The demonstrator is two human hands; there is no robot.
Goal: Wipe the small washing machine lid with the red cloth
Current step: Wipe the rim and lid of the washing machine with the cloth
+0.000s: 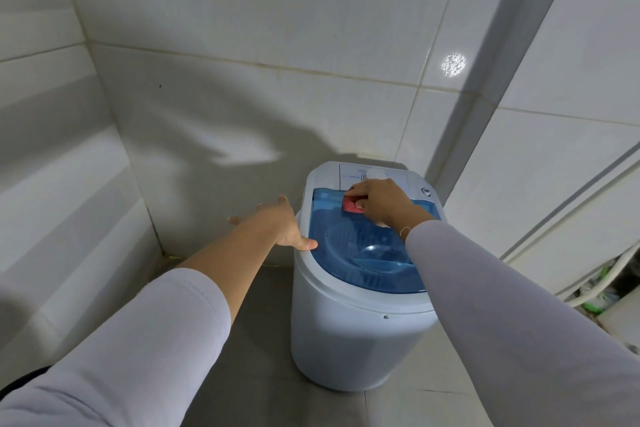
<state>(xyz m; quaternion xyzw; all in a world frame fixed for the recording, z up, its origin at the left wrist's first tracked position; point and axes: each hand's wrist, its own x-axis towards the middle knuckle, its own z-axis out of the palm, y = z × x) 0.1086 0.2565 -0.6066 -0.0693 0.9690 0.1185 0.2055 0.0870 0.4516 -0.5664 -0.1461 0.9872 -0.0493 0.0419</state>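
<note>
- Two hands reach over a small white washer that stands on a grey floor in a tiled corner.
- Head view: the lid is translucent blue, closed, and set in the washer's white top rim; the tub's ribs show faintly through it.
- The right hand lies knuckles-up at the far edge of the lid, just before the control panel, its fingers curled down onto the cloth.
- The cloth is red, bunched small, and pressed against the lid near its far left part; only a corner shows from under the fingers.
- The left hand is spread wide and holds nothing; its thumb tip touches the lid's left edge at the rim, while the fingers point away toward the wall.
- Both forearms wear pale long sleeves; the right sleeve crosses over the near right part of the lid and hides it.
- A small round button sits on the right of the panel.
- White hoses run down by the wall at the right edge, well apart from the washer.
- Shadows of the arms fall on the tiles behind the washer.
</note>
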